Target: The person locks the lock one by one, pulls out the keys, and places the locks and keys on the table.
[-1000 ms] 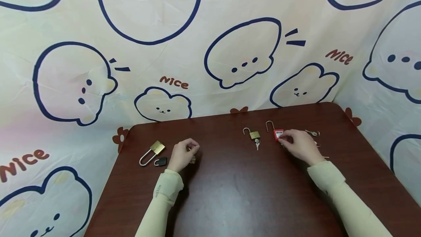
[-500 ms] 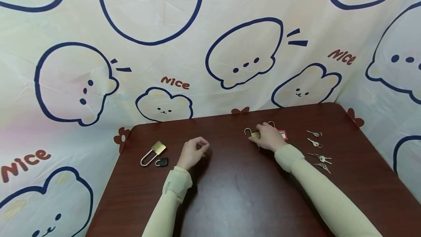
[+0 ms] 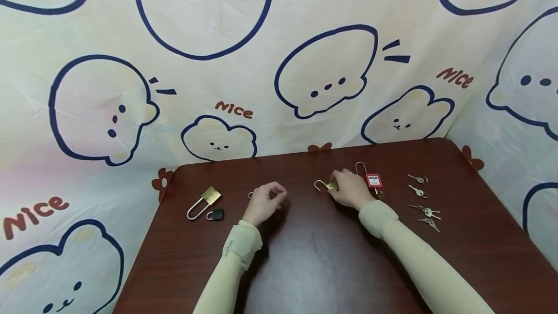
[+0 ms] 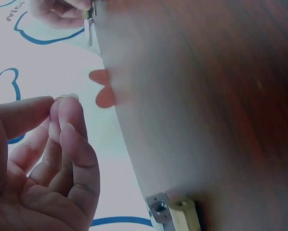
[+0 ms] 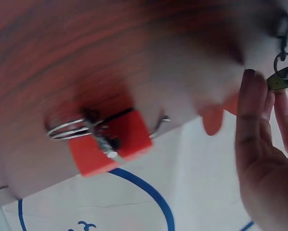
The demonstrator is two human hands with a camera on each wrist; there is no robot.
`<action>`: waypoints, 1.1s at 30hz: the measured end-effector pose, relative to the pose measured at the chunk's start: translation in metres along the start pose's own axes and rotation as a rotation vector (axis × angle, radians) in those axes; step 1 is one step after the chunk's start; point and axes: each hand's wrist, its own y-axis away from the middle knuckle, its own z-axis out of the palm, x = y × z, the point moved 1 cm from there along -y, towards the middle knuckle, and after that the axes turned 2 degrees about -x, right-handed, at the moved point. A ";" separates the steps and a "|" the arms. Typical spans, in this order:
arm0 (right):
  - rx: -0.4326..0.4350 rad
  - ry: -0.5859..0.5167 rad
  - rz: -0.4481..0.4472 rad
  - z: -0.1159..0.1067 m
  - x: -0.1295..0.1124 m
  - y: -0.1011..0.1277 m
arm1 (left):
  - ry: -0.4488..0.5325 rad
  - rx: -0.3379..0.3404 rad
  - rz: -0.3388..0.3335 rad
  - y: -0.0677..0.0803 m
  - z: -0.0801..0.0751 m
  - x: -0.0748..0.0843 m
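My right hand (image 3: 348,190) grips a small brass padlock (image 3: 330,186) just above the dark brown table (image 3: 305,256). The lock's shackle (image 3: 319,185) points left. In the right wrist view the fingertips (image 5: 252,96) pinch the brass padlock (image 5: 281,79), and a ring shows above it. A red padlock (image 3: 373,180) with a key ring lies just right of that hand and appears as the red padlock (image 5: 110,144) close up. My left hand (image 3: 268,200) is curled, thumb against fingertips (image 4: 57,101). A small metal loop (image 3: 250,194) peeks out at its left edge; the rest is hidden.
A long-shackle brass padlock (image 3: 205,201) and a small black padlock (image 3: 213,214) lie at the table's left. Several loose keys (image 3: 420,200) lie in a column at the right. A cartoon-printed cloth (image 3: 279,62) hangs behind and around the table.
My right hand left the red padlock, moved left, took the small brass padlock and carried it further left. My left hand drifted right and stayed curled.
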 end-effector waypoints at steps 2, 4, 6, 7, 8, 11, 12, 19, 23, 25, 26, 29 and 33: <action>0.011 -0.052 -0.019 -0.003 -0.006 0.005 | 0.014 -0.007 0.012 0.001 0.002 0.003; 0.021 -0.100 -0.051 -0.007 -0.013 0.012 | 0.040 -0.027 0.030 0.003 0.005 0.007; 0.024 -0.138 -0.080 -0.012 -0.021 0.020 | 0.094 -0.061 0.053 0.005 0.009 0.010; 0.025 -0.151 -0.096 -0.014 -0.026 0.024 | 0.126 -0.079 0.067 0.006 0.012 0.012; 0.026 -0.159 -0.116 -0.016 -0.030 0.028 | 0.159 -0.097 0.079 0.008 0.014 0.013; 0.029 -0.171 -0.175 -0.019 -0.042 0.041 | 0.247 -0.141 0.112 0.014 0.020 0.019; 0.030 -0.169 -0.195 -0.020 -0.045 0.044 | 0.257 -0.148 0.125 0.017 0.021 0.021; 0.049 -0.171 -0.276 -0.021 -0.051 0.061 | 0.292 -0.190 0.168 0.028 0.025 0.032; 0.063 -0.194 -0.289 -0.025 -0.052 0.065 | 0.343 -0.201 0.155 0.031 0.026 0.034; 0.070 -0.207 -0.293 -0.027 -0.051 0.067 | 0.364 -0.208 0.153 0.031 0.027 0.035; 0.074 -0.213 -0.294 -0.029 -0.051 0.067 | 0.371 -0.212 0.156 0.031 0.027 0.035; 0.090 -0.230 -0.304 -0.031 -0.050 0.068 | 0.375 -0.220 0.182 0.031 0.027 0.034; 0.106 -0.267 -0.319 -0.034 -0.048 0.068 | 0.368 -0.213 0.245 0.032 0.026 0.034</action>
